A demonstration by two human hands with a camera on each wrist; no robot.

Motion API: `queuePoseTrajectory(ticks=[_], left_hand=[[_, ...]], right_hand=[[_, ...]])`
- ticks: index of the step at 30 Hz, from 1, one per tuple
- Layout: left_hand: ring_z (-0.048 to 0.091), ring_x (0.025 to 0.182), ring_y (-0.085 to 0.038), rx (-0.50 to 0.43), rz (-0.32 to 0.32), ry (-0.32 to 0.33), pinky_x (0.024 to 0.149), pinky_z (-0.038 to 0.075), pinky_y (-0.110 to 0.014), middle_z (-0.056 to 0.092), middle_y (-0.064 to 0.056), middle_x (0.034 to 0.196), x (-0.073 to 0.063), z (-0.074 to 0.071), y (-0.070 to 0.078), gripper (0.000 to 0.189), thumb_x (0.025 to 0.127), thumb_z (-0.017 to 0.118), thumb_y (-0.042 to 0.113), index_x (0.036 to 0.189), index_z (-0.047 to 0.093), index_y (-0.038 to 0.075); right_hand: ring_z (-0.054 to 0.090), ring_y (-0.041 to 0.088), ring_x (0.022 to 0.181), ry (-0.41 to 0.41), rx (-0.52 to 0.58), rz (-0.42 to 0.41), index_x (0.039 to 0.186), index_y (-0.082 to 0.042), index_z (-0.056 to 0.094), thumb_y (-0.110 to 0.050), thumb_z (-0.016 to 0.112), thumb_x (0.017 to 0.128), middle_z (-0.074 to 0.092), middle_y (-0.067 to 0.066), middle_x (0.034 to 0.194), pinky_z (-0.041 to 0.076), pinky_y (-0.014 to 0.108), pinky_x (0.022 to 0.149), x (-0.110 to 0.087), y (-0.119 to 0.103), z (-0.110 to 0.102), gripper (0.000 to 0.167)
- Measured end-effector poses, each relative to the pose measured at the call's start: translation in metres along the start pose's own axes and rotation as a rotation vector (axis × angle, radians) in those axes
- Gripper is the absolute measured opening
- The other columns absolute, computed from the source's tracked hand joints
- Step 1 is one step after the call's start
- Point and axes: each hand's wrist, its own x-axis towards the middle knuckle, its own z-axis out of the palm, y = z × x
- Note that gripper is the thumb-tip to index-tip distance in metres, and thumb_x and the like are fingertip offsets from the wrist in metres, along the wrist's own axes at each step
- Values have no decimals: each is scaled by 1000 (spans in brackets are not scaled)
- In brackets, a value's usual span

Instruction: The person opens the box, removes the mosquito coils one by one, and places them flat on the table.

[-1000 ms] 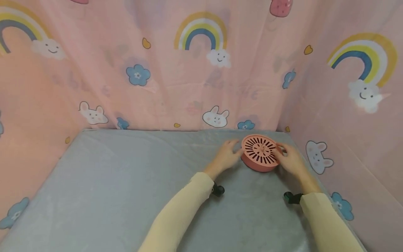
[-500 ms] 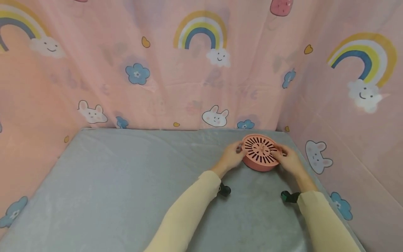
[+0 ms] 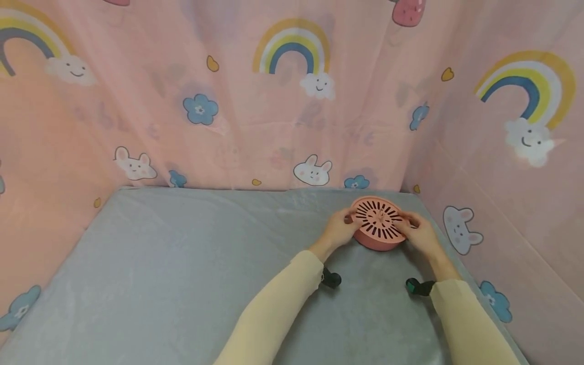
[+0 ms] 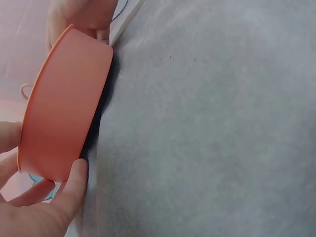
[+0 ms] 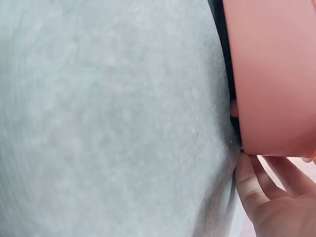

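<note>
A round, pink, mosquito-coil-style box [image 3: 377, 242] with a slotted lid [image 3: 374, 215] is at the back right of the table. From the left side my left hand [image 3: 338, 228] grips it, fingers along its wall and rim. Opposite, my right hand [image 3: 421, 234] holds the right edge, its fingertips at the rim. In the left wrist view the smooth side wall [image 4: 64, 98] shows, with a small loop [image 4: 25, 91] standing out from the lid. A dark gap runs under the base, and in the right wrist view a fingertip [image 5: 234, 108] shows there.
A grey cloth [image 3: 182, 263] covers the table. Pink printed curtains [image 3: 255, 126] rise behind and at both sides, the right one [image 3: 502, 203] close to my right arm. Dark wrist cameras [image 3: 332, 279] sit below both hands.
My left hand has moved right, from just beside the box to gripping its left edge. The right hand stays at its side, and the box has barely shifted.
</note>
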Motion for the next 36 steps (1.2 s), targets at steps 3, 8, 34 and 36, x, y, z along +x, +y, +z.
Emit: queuePoseTrajectory(ticks=[3, 8, 34, 36], left_hand=[[58, 121, -19, -24, -14, 8, 92, 55, -31, 60, -5, 136, 0, -2, -1, 41, 102, 65, 24, 142, 60, 18], [59, 119, -20, -65, -18, 14, 86, 56, -29, 60, -6, 135, 1, -8, -7, 40, 102, 64, 21, 142, 59, 17], [64, 110, -24, -149, 22, 0, 85, 60, -42, 53, -14, 139, -21, -107, -13, 45, 103, 63, 18, 146, 54, 12], [64, 111, -27, -164, 26, -2, 87, 59, -47, 53, -15, 139, -23, -114, -15, 45, 103, 63, 18, 147, 54, 12]], right_hand=[[30, 48, 143, 6, 12, -3, 152, 3, 41, -36, 59, 104, 34, 32, 155, 35, 61, 112, 0, 0, 3, 64], [42, 40, 133, 9, 62, -9, 152, 3, 42, -35, 59, 104, 37, 32, 153, 49, 20, 88, 0, -3, 8, 63], [50, 34, 126, -75, 273, -6, 153, -3, 44, -28, 61, 104, 40, 26, 150, 54, 16, 83, 5, -80, 59, 57], [51, 33, 125, -81, 289, -1, 152, -4, 45, -26, 61, 104, 40, 25, 150, 54, 17, 83, 4, -86, 63, 56]])
